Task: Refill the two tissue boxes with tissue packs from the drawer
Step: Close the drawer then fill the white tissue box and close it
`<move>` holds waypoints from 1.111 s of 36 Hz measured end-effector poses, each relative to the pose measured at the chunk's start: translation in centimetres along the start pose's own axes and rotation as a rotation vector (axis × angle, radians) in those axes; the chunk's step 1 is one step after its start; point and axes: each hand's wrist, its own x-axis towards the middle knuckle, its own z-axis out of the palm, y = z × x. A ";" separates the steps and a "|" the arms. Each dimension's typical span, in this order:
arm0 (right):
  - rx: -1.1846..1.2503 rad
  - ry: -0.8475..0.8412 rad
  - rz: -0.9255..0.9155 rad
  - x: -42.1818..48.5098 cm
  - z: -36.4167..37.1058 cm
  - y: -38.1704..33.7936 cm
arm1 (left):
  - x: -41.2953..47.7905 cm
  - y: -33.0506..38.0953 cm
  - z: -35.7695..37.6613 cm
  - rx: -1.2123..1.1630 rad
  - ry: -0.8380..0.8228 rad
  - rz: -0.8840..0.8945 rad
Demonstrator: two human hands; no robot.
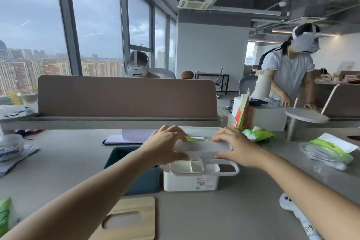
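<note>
My left hand [165, 144] and my right hand [231, 146] grip the two ends of a long white box [202, 148] held just above the desk. A green tissue pack [194, 138] shows inside it between my hands. Right below sits a white bin with a handle [191, 180], topped by a small divided tray. A dark teal tissue box [136, 175] stands open to its left. The wooden lid with an oval slot [126, 218] lies flat in front of the teal box. Two more green packs lie to the right, one [259, 135] close by and one [331, 150] farther out.
A brown desk divider [126, 95] runs across the back. An orange snack bag [241, 113] stands at its right end. A clear plastic tub [9, 146] sits at the left. A white controller [292, 208] lies under my right forearm. Two people wearing headsets work at nearby desks.
</note>
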 end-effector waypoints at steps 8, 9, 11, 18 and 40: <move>-0.042 -0.056 0.121 3.5 2.2 2.8 | 3.6 -1.9 3.2 0.029 -0.064 -0.076; -0.040 -0.073 0.128 3.7 2.5 3.0 | 3.7 -2.1 3.7 0.027 -0.073 -0.084; -0.030 -0.100 0.144 3.8 3.2 3.3 | 3.7 -2.5 4.5 0.026 -0.089 -0.099; 0.034 -0.117 0.152 3.9 5.6 3.8 | 2.7 -3.7 5.9 0.028 -0.123 -0.140; 0.079 -0.103 0.100 4.8 6.9 3.9 | 2.1 -5.0 4.9 0.076 -0.215 -0.148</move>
